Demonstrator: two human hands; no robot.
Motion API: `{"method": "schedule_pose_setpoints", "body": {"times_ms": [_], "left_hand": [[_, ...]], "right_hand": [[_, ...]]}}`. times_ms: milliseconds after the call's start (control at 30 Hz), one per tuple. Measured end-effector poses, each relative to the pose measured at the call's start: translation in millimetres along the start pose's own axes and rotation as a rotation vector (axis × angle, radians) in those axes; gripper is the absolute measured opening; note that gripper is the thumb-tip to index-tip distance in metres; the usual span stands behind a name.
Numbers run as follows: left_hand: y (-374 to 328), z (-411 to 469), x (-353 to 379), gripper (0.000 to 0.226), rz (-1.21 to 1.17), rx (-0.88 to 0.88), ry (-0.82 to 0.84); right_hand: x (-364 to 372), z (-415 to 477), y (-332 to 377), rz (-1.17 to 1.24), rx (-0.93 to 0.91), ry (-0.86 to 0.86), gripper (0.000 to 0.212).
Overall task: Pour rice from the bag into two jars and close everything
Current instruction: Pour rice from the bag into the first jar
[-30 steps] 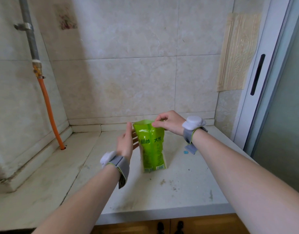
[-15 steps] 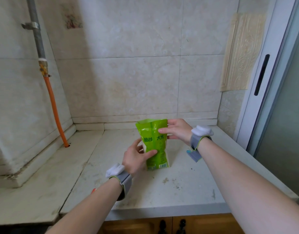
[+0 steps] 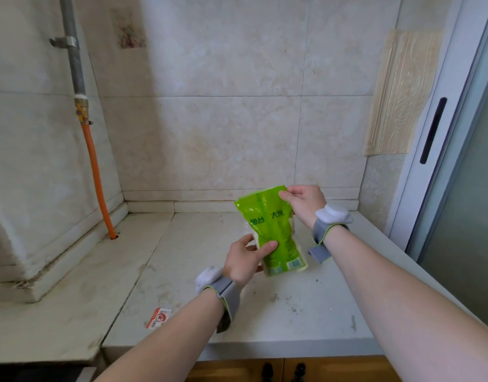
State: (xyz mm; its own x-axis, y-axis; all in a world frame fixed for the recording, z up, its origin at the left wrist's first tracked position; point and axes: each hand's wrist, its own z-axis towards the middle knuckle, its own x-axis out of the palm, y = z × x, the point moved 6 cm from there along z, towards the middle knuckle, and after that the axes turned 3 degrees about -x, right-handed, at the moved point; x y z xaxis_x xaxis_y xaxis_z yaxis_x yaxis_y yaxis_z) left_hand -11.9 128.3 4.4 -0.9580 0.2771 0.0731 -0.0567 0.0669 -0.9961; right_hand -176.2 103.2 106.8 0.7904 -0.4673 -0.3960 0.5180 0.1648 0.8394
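Observation:
A bright green rice bag [image 3: 275,232] stands on the pale stone counter [image 3: 292,304], leaning a little. My left hand [image 3: 245,260] grips its lower left side, with the thumb across the front. My right hand [image 3: 303,202] pinches the bag's top right corner between thumb and fingers. The top of the bag looks sealed. No jars are in view.
An orange hose [image 3: 96,183] runs down from a grey pipe [image 3: 72,51] into the counter at the left. A small red-and-white packet [image 3: 158,317] lies near the front edge. A sliding door frame [image 3: 435,133] stands at the right. Wooden cabinet doors [image 3: 281,370] sit below the counter.
My left hand came from beside the bag and took hold of its lower side. My right hand rose from the bag's front to its top right corner.

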Motion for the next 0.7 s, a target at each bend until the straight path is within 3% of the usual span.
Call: {"method": "schedule_pose_setpoints", "body": {"times_ms": [300, 467, 700], "left_hand": [[3, 12, 37, 0.048, -0.318, -0.070, -0.048], [12, 12, 49, 0.034, -0.393, -0.126, 0.011], [12, 15, 52, 0.038, -0.464, -0.165, 0.045]], "right_hand": [[-26, 11, 22, -0.212, -0.073, -0.123, 0.027], [-25, 13, 24, -0.338, -0.049, -0.068, 0.025], [-12, 18, 38, -0.417, -0.084, -0.017, 0.023]]}}
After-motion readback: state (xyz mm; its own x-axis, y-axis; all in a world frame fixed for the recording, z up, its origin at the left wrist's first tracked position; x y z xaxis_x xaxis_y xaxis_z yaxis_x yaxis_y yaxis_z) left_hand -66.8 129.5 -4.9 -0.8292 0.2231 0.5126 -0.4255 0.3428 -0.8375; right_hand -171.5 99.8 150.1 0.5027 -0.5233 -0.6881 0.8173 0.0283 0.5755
